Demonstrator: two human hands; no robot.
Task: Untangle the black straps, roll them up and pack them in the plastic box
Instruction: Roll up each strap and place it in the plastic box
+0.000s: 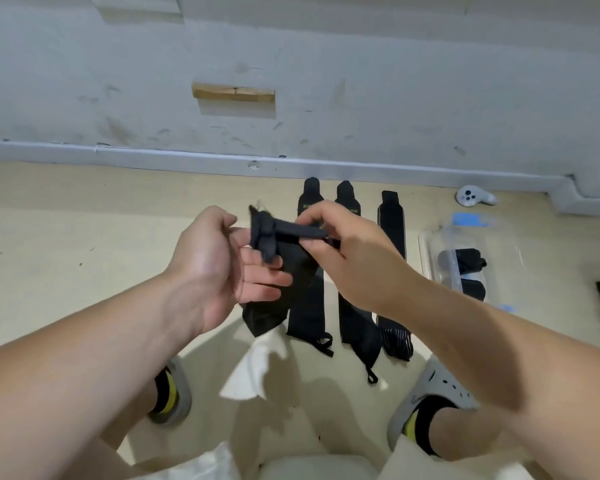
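Both hands work one knotted strap (265, 237) — left hand (219, 268) cradles the knot loosely, right hand (340, 251) pinches the free end; feed it back through, don't yank.

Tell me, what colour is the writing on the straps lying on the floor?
Yellow-green, on the black straps, in the head view.

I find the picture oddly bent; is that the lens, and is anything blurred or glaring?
Head view: the wide lens bows the wall ledge; the clear plastic box is hazy with pale reflections; the white controller looks smeared; soft shadows fall on the floor below the knotted strap.
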